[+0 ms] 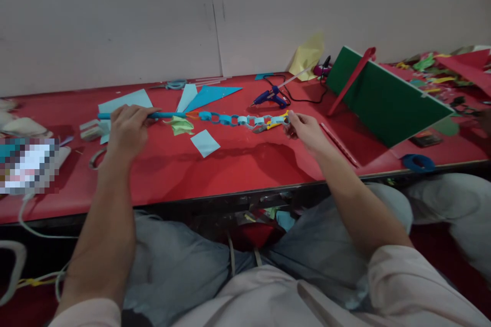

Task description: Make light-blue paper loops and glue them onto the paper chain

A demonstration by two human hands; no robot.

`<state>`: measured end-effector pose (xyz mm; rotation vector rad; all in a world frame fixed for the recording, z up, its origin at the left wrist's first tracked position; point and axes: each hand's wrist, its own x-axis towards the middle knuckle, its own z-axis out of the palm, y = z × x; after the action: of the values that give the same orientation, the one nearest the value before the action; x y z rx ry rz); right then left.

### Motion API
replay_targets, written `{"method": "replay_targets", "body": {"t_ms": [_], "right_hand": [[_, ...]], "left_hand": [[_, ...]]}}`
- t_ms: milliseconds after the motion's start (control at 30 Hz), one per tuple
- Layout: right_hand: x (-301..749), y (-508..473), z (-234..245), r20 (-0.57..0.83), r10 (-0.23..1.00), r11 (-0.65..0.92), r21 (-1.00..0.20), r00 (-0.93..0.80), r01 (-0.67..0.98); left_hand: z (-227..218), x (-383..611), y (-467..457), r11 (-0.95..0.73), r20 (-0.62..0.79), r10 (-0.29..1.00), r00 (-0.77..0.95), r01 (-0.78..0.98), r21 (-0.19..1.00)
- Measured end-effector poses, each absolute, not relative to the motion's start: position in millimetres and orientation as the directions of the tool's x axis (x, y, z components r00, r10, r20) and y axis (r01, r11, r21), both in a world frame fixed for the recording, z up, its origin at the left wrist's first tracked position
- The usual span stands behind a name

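Note:
My left hand (130, 127) is closed round a blue rolled-paper stick (166, 115), held level above the red table. From the stick's right end runs a paper chain (232, 121) of blue and pale blue links, stretched out sideways. At the chain's far end, my right hand (303, 127) pinches the last link between thumb and fingers. Behind the chain near that hand lies a yellow cutter (276, 121). A crumpled light green paper (180, 125) and a pale blue paper square (205, 143) lie just below the stick and chain.
A blue glue gun (270, 97) with a black cord lies at the back. To the right, a green board (383, 99) leans with a red strip across it. Blue tape (418, 163) sits near the front edge. Blue paper pieces (215, 96) lie behind the chain.

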<state>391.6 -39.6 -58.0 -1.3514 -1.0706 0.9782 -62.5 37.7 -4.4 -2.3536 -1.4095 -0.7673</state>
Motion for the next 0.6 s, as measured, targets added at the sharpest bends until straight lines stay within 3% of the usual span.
{"method": "replay_targets", "body": {"t_ms": [100,300,467,600], "right_hand": [[391,-38,-56,0.005,0.966,0.014,-0.999,0.257,-0.035],[382,-28,-43,-0.2,0.946,-0.084,-0.911,0.255,-0.403],[367,-14,-9,0.027,0.977,0.104,-0.925,0.21,-0.365],[344,7,20,0.238,0.965,0.252,-0.958,0.111,-0.139]], "left_hand": [[-2,-59,35,-0.463,0.592,0.728,0.344,0.885,0.055],[14,-47,18,-0.414,0.577,0.754,0.314,0.909,0.045],[4,-61,28,-0.395,0.315,0.887,0.337,0.908,0.138],[-14,-80,39,-0.382,0.067,0.924,0.376,0.906,0.18]]}}
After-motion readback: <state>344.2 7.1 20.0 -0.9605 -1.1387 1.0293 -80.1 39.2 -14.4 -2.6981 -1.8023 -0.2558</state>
